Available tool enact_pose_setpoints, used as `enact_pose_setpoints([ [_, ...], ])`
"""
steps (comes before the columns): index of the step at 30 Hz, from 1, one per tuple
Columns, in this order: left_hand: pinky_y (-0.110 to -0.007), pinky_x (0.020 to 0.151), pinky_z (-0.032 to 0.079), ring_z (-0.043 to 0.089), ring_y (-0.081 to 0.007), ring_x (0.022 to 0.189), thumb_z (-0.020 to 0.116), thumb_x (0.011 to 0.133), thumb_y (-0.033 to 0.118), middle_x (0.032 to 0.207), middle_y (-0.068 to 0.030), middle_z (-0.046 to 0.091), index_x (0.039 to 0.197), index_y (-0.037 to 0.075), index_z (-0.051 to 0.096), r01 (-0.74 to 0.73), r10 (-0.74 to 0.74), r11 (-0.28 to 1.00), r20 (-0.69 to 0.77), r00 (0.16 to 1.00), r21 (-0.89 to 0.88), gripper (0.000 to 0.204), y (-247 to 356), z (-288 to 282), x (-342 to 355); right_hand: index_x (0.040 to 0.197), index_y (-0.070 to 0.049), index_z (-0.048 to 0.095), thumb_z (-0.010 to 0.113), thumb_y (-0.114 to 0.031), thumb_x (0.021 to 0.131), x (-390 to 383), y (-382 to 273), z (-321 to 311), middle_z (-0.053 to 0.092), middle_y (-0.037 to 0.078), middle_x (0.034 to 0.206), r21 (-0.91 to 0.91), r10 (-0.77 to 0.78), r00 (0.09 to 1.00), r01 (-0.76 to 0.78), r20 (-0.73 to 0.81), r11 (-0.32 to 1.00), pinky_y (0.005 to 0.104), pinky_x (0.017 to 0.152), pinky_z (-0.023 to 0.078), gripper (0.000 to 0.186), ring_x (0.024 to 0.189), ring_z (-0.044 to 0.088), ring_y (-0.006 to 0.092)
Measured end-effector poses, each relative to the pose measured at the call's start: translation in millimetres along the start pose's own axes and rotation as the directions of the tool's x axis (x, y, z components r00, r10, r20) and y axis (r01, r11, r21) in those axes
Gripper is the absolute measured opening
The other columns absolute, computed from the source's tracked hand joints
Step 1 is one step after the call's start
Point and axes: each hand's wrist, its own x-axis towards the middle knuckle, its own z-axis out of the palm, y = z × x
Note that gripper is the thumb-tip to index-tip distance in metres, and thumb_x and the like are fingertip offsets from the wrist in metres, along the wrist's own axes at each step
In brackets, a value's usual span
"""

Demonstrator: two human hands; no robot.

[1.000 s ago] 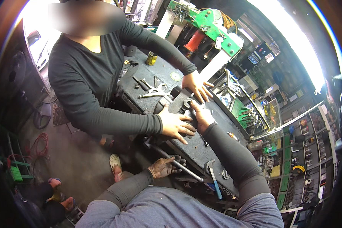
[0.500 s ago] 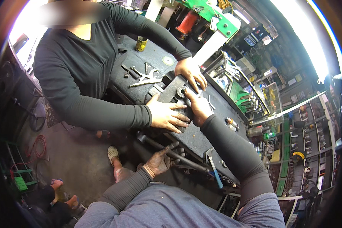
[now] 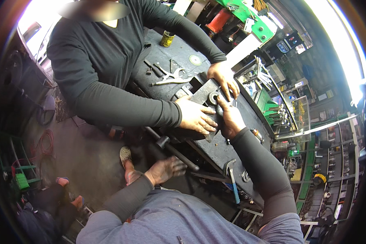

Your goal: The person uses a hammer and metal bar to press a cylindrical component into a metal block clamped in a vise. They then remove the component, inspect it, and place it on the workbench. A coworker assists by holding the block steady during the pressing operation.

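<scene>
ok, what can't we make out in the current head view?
Head view: near side of the dark metal block, hidden by the co-worker's nearer hand.
Head view: whether the left hand touches the metal bar; blurred.
Head view: whether the right hand touches the ring; too small.
Head view: small rack items; too small.

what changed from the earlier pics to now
The vise bar slid away and leftward through its screw head; the left hand, earlier reaching under it, is now open beside its near end. Unchanged: right hand at the metal ring, co-worker's hands on the vise.
</scene>
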Motion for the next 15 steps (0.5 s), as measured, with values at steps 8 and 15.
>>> enact_pose_setpoints([
  [8,-0.051,0.134,0.028,0.026,-0.0499,0.163,0.083,0.084,0.008,0.173,-0.0338,0.029,0.167,-0.006,0.030,-0.068,0.947,-0.035,0.055,0.316,0.997,0.100,45,-72,14,0.139,-0.006,0.065,0.066,-0.042,0.110,-7,-4,8,0.074,0.020,0.126,-0.016,0.060,0.998,-0.060,-0.001,0.998,0.0509,0.089,0.063,0.046,0.104,0.076,0.0346],
  [15,-0.050,0.117,0.050,0.063,-0.0485,0.134,0.079,0.097,0.043,0.146,-0.0327,0.064,0.142,-0.007,0.063,0.061,0.242,-0.056,-0.045,0.969,0.997,0.069,24,-114,85,0.146,-0.011,0.059,0.069,-0.042,0.109,-12,-9,1,0.073,0.014,0.126,-0.071,0.081,0.997,-0.081,0.001,0.994,0.0462,0.087,0.064,0.049,0.105,0.076,0.0290],
])
